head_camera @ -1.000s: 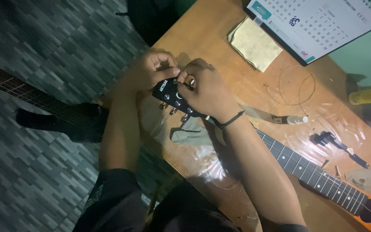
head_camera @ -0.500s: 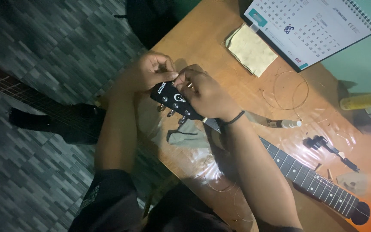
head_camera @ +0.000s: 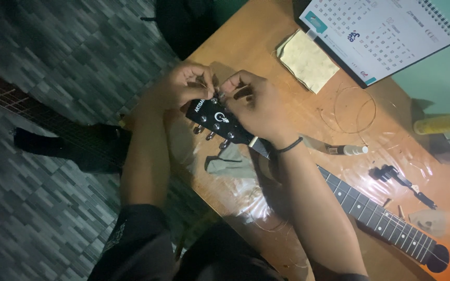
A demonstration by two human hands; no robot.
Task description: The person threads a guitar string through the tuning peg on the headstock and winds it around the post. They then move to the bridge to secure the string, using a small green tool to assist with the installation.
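1. Wooden table (head_camera: 266, 31), orange-brown, running diagonally across the head view; dark tiled floor at left.
2. Guitar (head_camera: 376, 213) flat on the table, neck along its near edge; black headstock (head_camera: 220, 122) jutting past the table's edge, between both hands.
3. Spiral-bound calendar (head_camera: 386, 31) at the far corner; yellowish cloth (head_camera: 305, 60) just beside it.
4. Left hand (head_camera: 180, 86) curled at the headstock's tip, fingertips pinched on something too small to tell.
5. Right hand (head_camera: 259, 106) closed over the headstock's upper edge, fingers pinched near the left's; dark band on the wrist.
6. Loose string coil (head_camera: 355, 109) near the cloth; small dark tool (head_camera: 391, 174) beyond the neck.
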